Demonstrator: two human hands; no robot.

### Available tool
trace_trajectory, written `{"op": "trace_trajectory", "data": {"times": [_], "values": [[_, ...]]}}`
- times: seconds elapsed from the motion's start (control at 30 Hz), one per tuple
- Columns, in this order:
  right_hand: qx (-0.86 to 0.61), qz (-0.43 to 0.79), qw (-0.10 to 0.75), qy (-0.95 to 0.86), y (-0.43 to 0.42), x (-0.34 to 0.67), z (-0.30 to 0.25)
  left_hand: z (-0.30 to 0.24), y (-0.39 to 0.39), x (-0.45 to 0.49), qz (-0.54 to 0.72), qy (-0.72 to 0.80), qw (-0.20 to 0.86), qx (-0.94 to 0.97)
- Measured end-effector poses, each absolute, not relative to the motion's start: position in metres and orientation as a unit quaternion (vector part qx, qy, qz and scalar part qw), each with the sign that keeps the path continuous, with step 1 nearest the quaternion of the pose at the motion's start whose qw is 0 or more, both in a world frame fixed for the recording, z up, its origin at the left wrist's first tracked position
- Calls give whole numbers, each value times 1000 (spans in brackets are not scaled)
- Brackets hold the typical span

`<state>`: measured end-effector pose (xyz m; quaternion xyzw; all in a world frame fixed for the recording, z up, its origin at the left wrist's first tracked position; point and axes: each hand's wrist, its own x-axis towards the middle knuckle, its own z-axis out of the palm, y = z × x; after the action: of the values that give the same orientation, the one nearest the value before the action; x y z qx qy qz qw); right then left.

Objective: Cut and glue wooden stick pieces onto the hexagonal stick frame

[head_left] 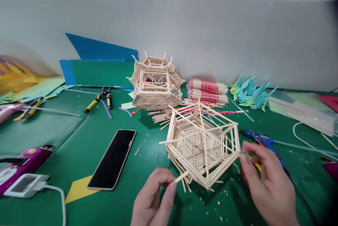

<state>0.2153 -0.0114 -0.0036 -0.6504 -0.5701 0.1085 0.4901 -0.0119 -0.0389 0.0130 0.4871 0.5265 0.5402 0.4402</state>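
A six-sided frame of thin wooden sticks (204, 130) is in front of me, with spoke-like sticks crossing its open top and closely laid sticks below. My left hand (155, 197) pinches a stick (181, 177) that juts out at the frame's near left edge. On the other side, my right hand (268, 180) has its thumb and forefinger closed at the frame's right corner. Partly covered by that hand is a tool with red and yellow handles (245, 176). A blue glue gun (261, 138) lies just beyond my right fingers.
Behind stands a finished-looking stick pavilion (158, 85), beside wrapped stick bundles (207, 90) and loose sticks. A phone (113, 159), yellow-black pliers (95, 102), a purple power strip (25, 164) and a blue paper plant (253, 92) also lie on the green table (105, 205).
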Motion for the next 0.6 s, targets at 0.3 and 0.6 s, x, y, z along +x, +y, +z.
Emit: {"op": "trace_trajectory", "data": {"times": [0.3, 0.6], "values": [[-640, 396, 549, -364, 32, 235, -25, 6, -31, -3, 550, 531, 538, 356], [-547, 499, 623, -250, 29, 223, -13, 3, -24, -1, 555, 506, 538, 384]]}}
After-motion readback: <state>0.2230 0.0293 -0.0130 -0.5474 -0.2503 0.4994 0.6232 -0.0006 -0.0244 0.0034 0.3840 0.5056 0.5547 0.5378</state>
